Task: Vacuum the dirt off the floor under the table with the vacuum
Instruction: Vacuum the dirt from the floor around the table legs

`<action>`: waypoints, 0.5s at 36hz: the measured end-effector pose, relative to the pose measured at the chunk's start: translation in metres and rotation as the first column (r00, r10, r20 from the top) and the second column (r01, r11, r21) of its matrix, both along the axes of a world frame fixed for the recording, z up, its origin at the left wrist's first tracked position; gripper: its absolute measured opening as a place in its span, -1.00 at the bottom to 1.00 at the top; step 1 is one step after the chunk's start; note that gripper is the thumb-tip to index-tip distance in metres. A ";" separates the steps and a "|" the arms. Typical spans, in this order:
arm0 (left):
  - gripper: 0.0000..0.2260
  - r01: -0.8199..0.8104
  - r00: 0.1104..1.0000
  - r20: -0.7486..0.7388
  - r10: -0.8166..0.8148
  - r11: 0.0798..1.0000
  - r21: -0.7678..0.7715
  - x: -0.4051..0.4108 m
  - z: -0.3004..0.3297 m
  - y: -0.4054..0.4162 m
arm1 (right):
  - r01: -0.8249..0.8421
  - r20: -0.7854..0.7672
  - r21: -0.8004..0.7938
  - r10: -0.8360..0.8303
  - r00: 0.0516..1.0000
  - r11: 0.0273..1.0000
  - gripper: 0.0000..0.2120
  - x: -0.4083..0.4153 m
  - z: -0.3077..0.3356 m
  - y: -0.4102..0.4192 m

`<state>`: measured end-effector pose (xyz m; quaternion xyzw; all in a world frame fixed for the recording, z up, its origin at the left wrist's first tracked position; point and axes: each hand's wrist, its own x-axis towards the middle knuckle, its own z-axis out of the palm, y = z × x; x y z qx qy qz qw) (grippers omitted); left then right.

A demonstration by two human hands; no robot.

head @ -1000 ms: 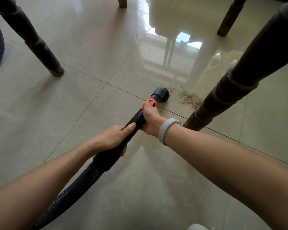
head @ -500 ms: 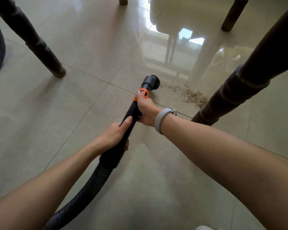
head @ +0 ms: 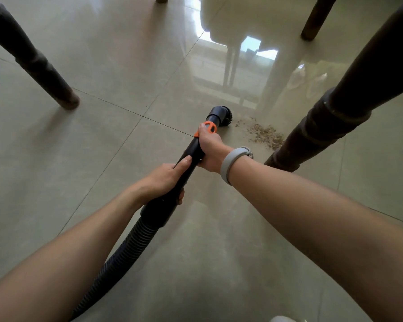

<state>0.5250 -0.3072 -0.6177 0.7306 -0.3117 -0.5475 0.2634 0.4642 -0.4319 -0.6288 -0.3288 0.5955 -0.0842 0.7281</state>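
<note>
Your right hand (head: 209,149) and left hand (head: 165,180) both wrap their fingers around the vacuum wand (head: 186,159). Its brush head (head: 221,116) sits just beside the dirt (head: 265,135), beyond your right-hand fingers.

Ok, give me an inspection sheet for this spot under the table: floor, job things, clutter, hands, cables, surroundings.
Surface: glossy pale tiled floor, grout lines visible, window glare at the top.
Job's things: black vacuum wand with orange collar; round brush head on the floor just left of the dirt pile, not yet over it.
Clutter: nothing seen besides the dirt.
Hands: left hand grips the wand's lower end; right hand grips it near the collar, a grey wristband on that wrist.
Cables: ribbed black hose trails toward the viewer; no cords seen.
Surroundings: dark wooden legs, one right beside the dirt, another at left.
</note>
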 end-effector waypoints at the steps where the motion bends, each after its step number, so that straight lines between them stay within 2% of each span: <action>1: -0.53 0.009 1.000 -0.003 -0.009 1.000 0.000 -0.002 -0.001 -0.002 | 0.013 -0.003 0.002 -0.013 1.000 1.000 -0.56 -0.002 -0.002 -0.001; 3: -0.52 0.027 1.000 -0.005 -0.027 1.000 0.005 -0.005 -0.002 -0.005 | 0.038 -0.007 0.005 -0.038 0.999 0.999 -0.49 -0.007 -0.005 -0.004; 13: -0.54 0.098 0.995 -0.018 -0.098 0.995 0.005 -0.020 -0.001 -0.015 | 0.172 -0.070 -0.002 -0.171 0.983 0.985 -0.44 -0.025 -0.014 -0.009; 16: -0.54 0.125 0.992 -0.002 -0.125 0.992 0.000 -0.024 0.000 -0.017 | 0.190 -0.043 -0.016 -0.191 0.981 0.982 -0.49 -0.032 -0.019 -0.010; 18: -0.54 0.129 0.992 -0.006 -0.130 0.992 -0.003 -0.025 0.000 -0.018 | 0.189 -0.027 -0.018 -0.189 0.982 0.982 -0.58 -0.036 -0.022 -0.009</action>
